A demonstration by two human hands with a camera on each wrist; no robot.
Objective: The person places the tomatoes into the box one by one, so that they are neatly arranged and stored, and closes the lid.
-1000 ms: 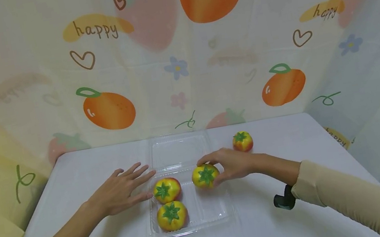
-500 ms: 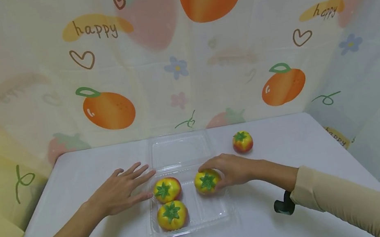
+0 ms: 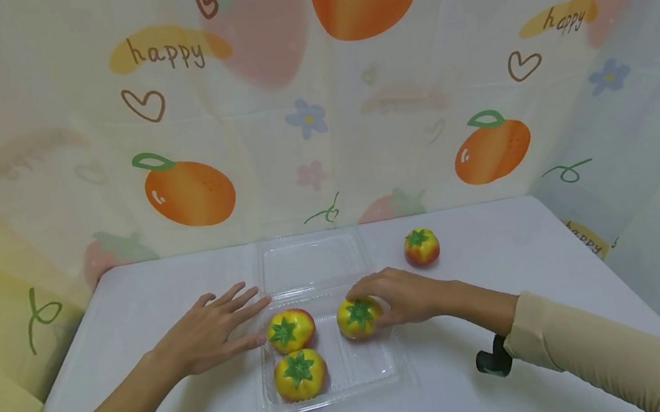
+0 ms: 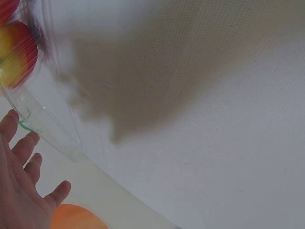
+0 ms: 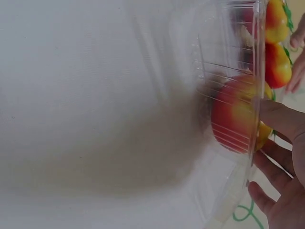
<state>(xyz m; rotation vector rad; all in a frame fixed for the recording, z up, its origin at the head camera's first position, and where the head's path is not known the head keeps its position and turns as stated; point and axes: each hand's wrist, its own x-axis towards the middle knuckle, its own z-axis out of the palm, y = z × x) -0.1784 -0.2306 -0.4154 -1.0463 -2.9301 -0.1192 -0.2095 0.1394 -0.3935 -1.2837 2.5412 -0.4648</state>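
A clear plastic clamshell box [image 3: 369, 369] lies on the table with its lid [image 3: 313, 260] folded back. Inside, at the back right, is a yellow-red persimmon-like fruit [image 3: 357, 318] with a green star-shaped calyx; my right hand [image 3: 405, 295] curls finger and thumb round it. Through the box wall, the right wrist view shows this fruit [image 5: 233, 114] low in the box. Two similar fruits, a rear one [image 3: 291, 330] and a front one [image 3: 301, 375], sit in the left half. My left hand [image 3: 214, 332] spreads straight fingers beside the box's left edge, holding nothing.
Another such fruit [image 3: 421, 247] stands on the white table [image 3: 470, 234], behind the right hand and right of the lid. A fruit-printed curtain [image 3: 393, 153] rises along the table's back and sides. Dark wrist cameras [image 3: 493, 356] hang below both sleeves.
My right hand has lowered the fruit slightly toward the near side, into the box's back right. Since half a second ago it has barely moved. The left hand stays in place.
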